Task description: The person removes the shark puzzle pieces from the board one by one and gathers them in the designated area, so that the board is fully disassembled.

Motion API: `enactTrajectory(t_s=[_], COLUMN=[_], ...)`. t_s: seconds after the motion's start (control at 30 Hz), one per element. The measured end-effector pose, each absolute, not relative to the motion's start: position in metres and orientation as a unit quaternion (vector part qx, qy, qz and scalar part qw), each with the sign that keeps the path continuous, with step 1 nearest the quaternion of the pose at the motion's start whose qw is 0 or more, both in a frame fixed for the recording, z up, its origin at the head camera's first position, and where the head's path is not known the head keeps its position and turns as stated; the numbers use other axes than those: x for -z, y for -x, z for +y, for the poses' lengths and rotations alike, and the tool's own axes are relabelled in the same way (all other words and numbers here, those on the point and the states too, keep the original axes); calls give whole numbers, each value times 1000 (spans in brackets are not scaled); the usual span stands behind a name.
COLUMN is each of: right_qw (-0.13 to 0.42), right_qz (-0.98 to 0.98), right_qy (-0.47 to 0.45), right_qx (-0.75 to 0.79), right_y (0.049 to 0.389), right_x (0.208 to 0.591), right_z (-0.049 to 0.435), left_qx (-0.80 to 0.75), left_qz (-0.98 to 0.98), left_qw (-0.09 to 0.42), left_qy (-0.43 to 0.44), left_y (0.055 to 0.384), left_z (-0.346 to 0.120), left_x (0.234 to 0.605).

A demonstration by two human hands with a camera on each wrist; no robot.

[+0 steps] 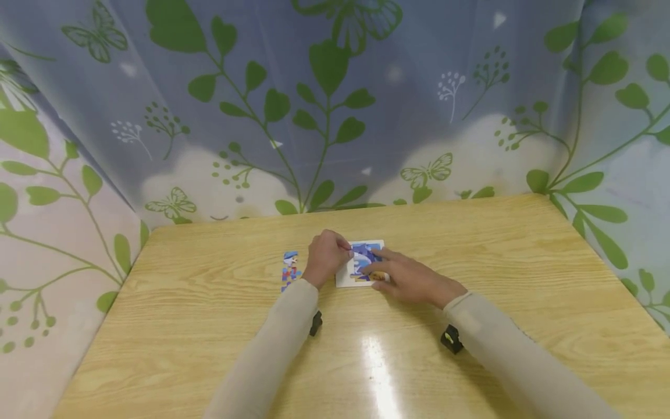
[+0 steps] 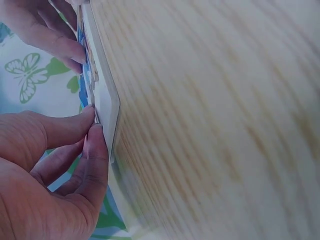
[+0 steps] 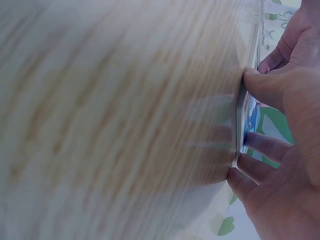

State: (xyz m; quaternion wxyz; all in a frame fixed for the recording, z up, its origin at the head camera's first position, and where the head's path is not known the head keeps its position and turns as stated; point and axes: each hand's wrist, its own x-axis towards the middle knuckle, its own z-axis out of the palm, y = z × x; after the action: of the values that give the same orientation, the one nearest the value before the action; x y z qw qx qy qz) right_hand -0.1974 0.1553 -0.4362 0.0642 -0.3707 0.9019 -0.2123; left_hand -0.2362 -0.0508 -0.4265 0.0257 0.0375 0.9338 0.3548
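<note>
A white puzzle board (image 1: 344,278) lies on the table, its inside partly filled with a blue, white and yellow picture (image 1: 362,258). At the picture's left side, my left hand (image 1: 327,254) pinches a thin puzzle piece between thumb and fingertips; most of that piece is hidden by the fingers. My right hand (image 1: 410,278) rests over the board's right part with fingers extended. In the right wrist view, the right thumb (image 3: 267,86) touches the board's edge, and the other fingers (image 3: 257,167) lie along the same board.
Left of the board, a strip of joined puzzle pieces (image 1: 290,271) in blue, red and white lies on the wooden table (image 1: 209,326). A curtain (image 1: 251,116) printed with leaves and butterflies hangs behind the table's far edge and at both sides.
</note>
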Motion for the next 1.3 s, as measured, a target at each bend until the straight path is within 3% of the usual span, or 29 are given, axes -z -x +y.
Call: enactTrajectory(t_s=[0.67, 1.3], right_qw=[85, 87], right_qz=[902, 904], right_qy=[358, 357], right_qx=[226, 220], right_y=[197, 196], right_x=[436, 435], right_z=[155, 156], left_qx=[-440, -499], left_qz=[897, 866], left_qw=[12, 43], left_qy=[-39, 12], left_y=[240, 231], left_z=[-66, -126], left_x=[430, 412])
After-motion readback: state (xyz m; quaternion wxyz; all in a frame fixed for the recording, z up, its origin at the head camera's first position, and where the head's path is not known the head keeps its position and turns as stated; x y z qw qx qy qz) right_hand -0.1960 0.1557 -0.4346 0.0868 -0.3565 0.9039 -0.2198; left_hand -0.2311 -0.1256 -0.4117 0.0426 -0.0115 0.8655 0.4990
